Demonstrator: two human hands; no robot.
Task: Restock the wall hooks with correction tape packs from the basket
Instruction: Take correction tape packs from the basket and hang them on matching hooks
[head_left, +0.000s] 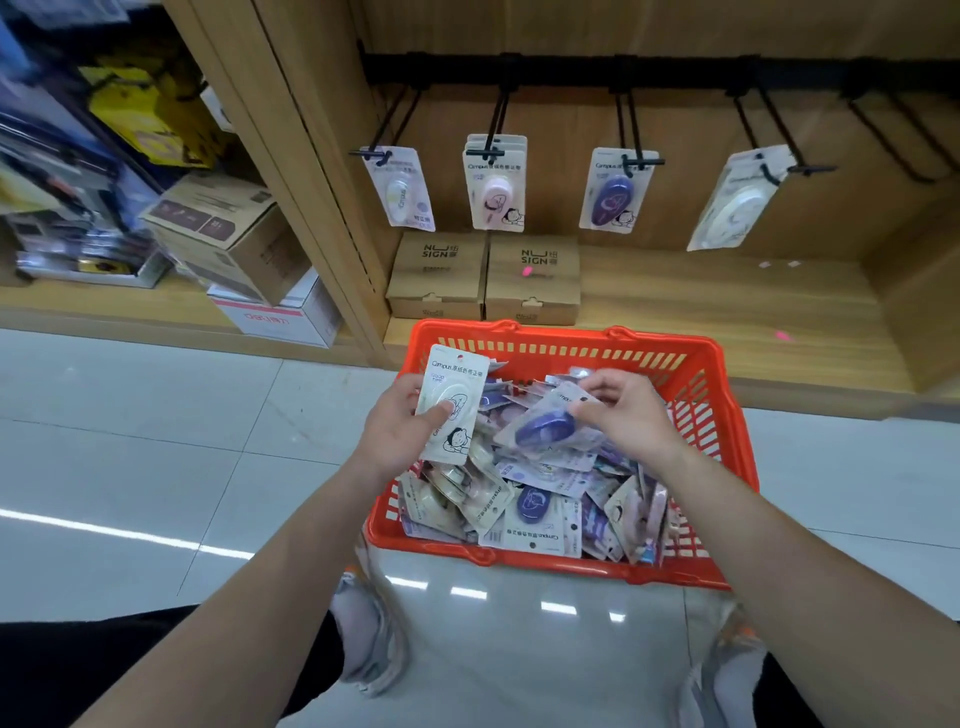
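An orange basket (706, 395) on the floor is heaped with several correction tape packs. My left hand (400, 431) grips a white pack (457, 384) upright over the basket's left side, thumb across its front. My right hand (623, 410) pinches a purple pack (540, 431) lying tilted on top of the heap. On the wall, black hooks hold a white pack (400, 189), pink packs (496, 184), a purple pack (615, 192) and a white pack (737, 202). One more hook (904, 135) at the far right hangs bare.
Two brown NU SIGN boxes (483, 278) stand on the wooden shelf (727, 312) under the hooks, just behind the basket. Cardboard boxes (234, 234) fill the shelf bay to the left. Grey floor tiles (130, 467) surround the basket; my shoes (369, 639) are near its front.
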